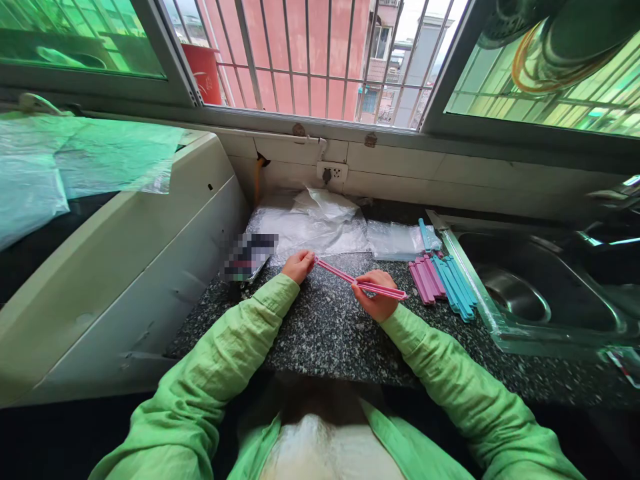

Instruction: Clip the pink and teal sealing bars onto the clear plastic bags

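Observation:
A long, thin pink bag sealing clip (336, 271) is held slantwise between my two hands, above the speckled counter. My left hand (299, 267) pinches its far left end. Nearer its other end, the thumb and fingers of my right hand (376, 297) are closed around it, and the tip sticks out to the right. Beside my right hand lie several pink clips (426, 280) in a row, with several blue clips (454, 288) next to them. One more blue clip (423, 235) rests farther back on a clear plastic packet (395, 241).
Clear plastic bags (320, 223) lie at the back of the counter (320, 333), below a wall socket (332, 172). A blurred-out packet (250, 257) is left of my left hand. The steel sink (520, 293) borders the right; a white appliance (150, 267) stands left.

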`<state>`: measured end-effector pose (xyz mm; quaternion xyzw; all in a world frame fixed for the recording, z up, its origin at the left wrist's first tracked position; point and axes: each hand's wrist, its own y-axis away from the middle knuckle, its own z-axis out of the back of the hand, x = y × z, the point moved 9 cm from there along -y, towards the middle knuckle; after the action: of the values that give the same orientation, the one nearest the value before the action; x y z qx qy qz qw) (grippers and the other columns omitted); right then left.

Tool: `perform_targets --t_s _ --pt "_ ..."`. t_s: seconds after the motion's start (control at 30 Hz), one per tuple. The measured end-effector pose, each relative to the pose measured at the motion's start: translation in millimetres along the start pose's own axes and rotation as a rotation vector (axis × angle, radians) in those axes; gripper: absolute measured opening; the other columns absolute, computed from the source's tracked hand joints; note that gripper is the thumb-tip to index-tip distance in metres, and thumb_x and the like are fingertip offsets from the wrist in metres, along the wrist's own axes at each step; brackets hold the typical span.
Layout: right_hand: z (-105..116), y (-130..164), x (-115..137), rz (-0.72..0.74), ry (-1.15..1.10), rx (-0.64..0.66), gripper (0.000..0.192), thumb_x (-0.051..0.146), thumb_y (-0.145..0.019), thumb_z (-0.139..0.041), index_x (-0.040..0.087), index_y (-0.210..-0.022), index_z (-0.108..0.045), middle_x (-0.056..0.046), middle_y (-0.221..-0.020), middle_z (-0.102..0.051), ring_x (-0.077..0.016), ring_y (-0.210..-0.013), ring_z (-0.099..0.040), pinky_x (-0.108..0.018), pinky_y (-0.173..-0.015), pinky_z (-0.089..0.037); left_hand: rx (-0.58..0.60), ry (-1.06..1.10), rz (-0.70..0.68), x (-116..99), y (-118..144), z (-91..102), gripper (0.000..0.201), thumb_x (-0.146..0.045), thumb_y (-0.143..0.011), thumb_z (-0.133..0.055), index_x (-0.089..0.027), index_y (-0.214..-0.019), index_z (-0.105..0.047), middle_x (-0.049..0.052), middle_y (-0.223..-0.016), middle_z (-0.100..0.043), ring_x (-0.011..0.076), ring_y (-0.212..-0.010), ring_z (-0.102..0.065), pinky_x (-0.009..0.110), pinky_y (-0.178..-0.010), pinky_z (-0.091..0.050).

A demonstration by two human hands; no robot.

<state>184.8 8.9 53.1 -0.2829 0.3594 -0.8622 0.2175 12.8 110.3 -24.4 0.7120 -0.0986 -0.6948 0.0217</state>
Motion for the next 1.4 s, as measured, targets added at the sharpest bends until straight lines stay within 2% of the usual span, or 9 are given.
perform_targets --t_s 0.2,0.33,0.47,0.63,0.8,1.2,1.4 --pt "-3 -1 -3 -0.028 0.012 0.038 0.016 0.032 -0.076 -0.053 0.021 -0.066 -0.058 0.0 -0.062 -0.062 -0.0126 -0.061 -0.056 -0.028 -0.062 -0.04 0.06 0.076 0.022 4 -1 -4.6 0.03 -0.036 -0.07 -0.056 -0.017 -0.057 -0.038 -0.009 -0.037 -0.031 0.0023 -0.029 -0.023 0.017 -0.033 -0.014" --pt "-3 -1 -5 -0.033 -0.008 0.047 0.017 0.035 -0.078 -0.054 0.021 -0.069 -0.058 0.0 -0.064 -0.062 -0.0131 -0.064 -0.057 -0.029 -0.064 -0.041 0.077 0.125 0.003 2 -2 -4.8 0.031 -0.039 -0.068 -0.057 -0.018 -0.058 -0.036 -0.01 -0.037 -0.033 0.0023 -0.029 -0.024 0.017 -0.033 -0.017" --pt "7 -3 -2 -0.001 -0.039 -0.014 0.013 0.032 -0.076 -0.058 0.02 -0.071 -0.059 -0.001 -0.067 -0.064 -0.0145 -0.066 -0.057 -0.03 -0.066 -0.043 0.063 0.169 0.018 1 -2 -1.7 0.028 -0.034 -0.07 -0.056 -0.018 -0.06 -0.035 -0.01 -0.037 -0.033 0.0024 -0.029 -0.024 0.017 -0.032 -0.016" --pt "26 -4 1 0.024 -0.052 -0.113 0.007 0.027 -0.075 -0.059 0.02 -0.074 -0.06 -0.002 -0.07 -0.065 -0.0156 -0.069 -0.059 -0.032 -0.068 -0.046 0.062 0.195 0.003 -2 -1 1.0 0.033 -0.038 -0.067 -0.058 -0.018 -0.059 -0.034 -0.01 -0.037 -0.033 0.0022 -0.029 -0.024 0.017 -0.033 -0.016" --pt "36 -4 5 0.048 -0.067 -0.155 0.004 0.024 -0.074 -0.059 0.021 -0.075 -0.059 -0.002 -0.069 -0.064 -0.0159 -0.068 -0.059 -0.033 -0.065 -0.046 0.084 0.188 -0.003 -3 0 -1.5 0.034 -0.04 -0.067 -0.059 -0.018 -0.059 -0.035 -0.009 -0.037 -0.034 0.002 -0.03 -0.025 0.017 -0.033 -0.016" --pt "34 -4 9 0.061 -0.015 -0.12 0.006 0.024 -0.074 -0.059 0.022 -0.069 -0.057 -0.001 -0.065 -0.062 -0.0154 -0.067 -0.058 -0.031 -0.064 -0.046 0.112 0.131 -0.02 -5 4 -9.9 0.036 -0.041 -0.069 -0.059 -0.018 -0.056 -0.035 -0.009 -0.035 -0.032 0.0021 -0.029 -0.024 0.017 -0.033 -0.017" --pt "31 -5 6 0.018 -0.033 -0.103 0.008 0.023 -0.072 -0.059 0.021 -0.067 -0.053 0.0 -0.063 -0.059 -0.0149 -0.064 -0.055 -0.031 -0.063 -0.043 0.125 0.114 -0.014 -5 8 -16.7 0.035 -0.04 -0.069 -0.06 -0.017 -0.056 -0.037 -0.009 -0.034 -0.031 0.002 -0.03 -0.024 0.017 -0.033 -0.016"
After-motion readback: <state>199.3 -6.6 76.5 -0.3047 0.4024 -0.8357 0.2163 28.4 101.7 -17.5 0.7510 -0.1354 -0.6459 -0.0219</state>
